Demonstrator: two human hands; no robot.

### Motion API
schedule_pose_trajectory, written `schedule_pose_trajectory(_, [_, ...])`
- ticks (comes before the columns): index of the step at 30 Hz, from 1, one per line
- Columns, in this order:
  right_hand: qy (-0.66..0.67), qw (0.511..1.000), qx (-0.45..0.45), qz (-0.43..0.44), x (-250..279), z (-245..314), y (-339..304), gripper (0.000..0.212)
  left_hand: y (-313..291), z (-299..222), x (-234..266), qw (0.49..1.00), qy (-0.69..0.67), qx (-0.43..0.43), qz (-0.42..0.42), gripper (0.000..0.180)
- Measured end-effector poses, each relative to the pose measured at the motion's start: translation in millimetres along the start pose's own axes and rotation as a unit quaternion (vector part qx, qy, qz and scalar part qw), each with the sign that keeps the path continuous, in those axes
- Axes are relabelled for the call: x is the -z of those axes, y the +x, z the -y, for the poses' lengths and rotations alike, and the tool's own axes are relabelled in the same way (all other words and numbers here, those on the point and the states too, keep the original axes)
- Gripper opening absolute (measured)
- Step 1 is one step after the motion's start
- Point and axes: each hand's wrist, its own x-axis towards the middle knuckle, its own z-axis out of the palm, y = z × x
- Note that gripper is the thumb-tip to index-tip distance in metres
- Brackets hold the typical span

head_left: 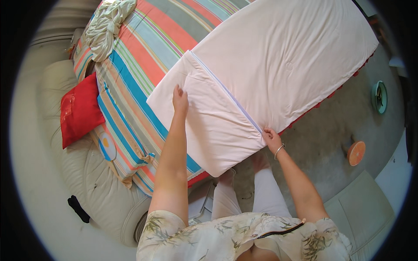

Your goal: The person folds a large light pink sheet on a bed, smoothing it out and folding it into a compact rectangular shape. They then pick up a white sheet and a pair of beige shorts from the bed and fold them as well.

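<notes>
Pale pink quilt [296, 61], beneath left hand [180, 102], edge touching right hand [272, 141]

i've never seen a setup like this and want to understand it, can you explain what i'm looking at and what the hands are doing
There's no robot here: these are a person's bare hands. The single picture comes from a wide fisheye camera on their head, looking down, so edges bend and the corners go dark.

Across a striped bed cover lies a large pale pink cloth, with a lavender strip crossing it. A red pillow and a crumpled pale cloth are at the left.

The right hand seems to pinch the pink cloth's edge by the strip's near end. The left hand is over the nearer section, loosely open; I can't tell whether it touches.
</notes>
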Motion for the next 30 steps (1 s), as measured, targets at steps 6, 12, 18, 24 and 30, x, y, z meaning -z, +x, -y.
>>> schedule_pose_trajectory(6, [-0.126, 0.991, 0.046, 0.012, -13.9, 23.7, -11.0, 0.055, -25.0, 20.4, 6.2, 0.964, 0.247, -0.098, 0.022, 0.059])
schedule_pose_trajectory(12, [-0.235, 0.972, 0.017, 0.022, -9.3, 14.5, 4.9, 0.045, -70.2, -29.9, -73.8, 0.903, 0.411, -0.095, 0.083, 0.092])
schedule_pose_trajectory(18, [-0.308, 0.951, -0.009, 0.028, -13.1, 22.3, 12.5, 0.035, -33.6, -26.4, -49.7, 0.915, 0.315, -0.115, 0.225, 0.088])
schedule_pose_trajectory(24, [-0.320, 0.947, 0.037, 0.012, -10.4, 28.9, -18.8, 0.024, -148.2, 24.6, 3.7, 0.915, 0.385, -0.099, -0.063, 0.072])
schedule_pose_trajectory(30, [-0.267, 0.962, 0.048, -0.025, 6.9, -19.7, -12.5, 0.036, -233.6, 164.6, 37.8, 0.959, 0.044, 0.210, -0.186, 0.062])
